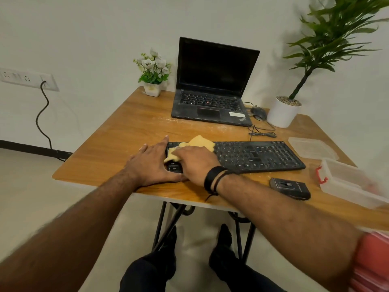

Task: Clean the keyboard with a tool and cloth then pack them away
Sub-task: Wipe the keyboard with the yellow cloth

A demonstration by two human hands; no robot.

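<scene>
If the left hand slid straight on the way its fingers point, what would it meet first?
Bare table at first; the left hand points away toward the far edge, roughly at the laptop. The laptop looks like the first obstacle, though depth is unclear.

Wooden table (134,123) carries keyboard (256,155), laptop (212,89), possibly plastic box (349,182).

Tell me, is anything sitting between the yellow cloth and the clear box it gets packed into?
Nothing blocks the box: it stands open, lid beside it. Between it and the cloth lie only the keyboard and a low black tool.
</scene>
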